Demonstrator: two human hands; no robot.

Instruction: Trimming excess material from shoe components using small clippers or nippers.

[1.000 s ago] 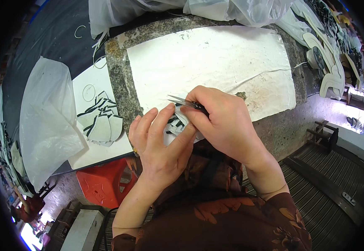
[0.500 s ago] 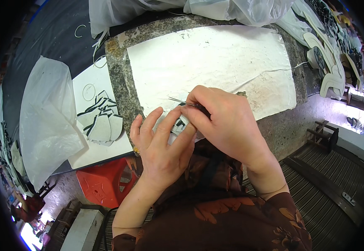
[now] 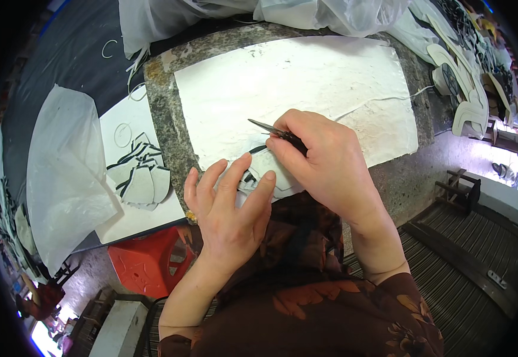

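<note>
Left hand [image 3: 230, 209] is lying flat, fingers spread, pinning the pale black-edged cutout piece [image 3: 263, 174], right hand [image 3: 323, 159] is pinching thin metal tweezers [image 3: 269, 128], barely moved since before.

Speckled stone worktop [image 3: 165, 128], red plastic stool [image 3: 149, 262] below, ribbed floor mat [image 3: 485, 250] on rt.

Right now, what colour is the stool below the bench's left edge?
Red-orange, a plastic stool with cut-out slots in its top; the head view shows it, beside the left hand.
</note>
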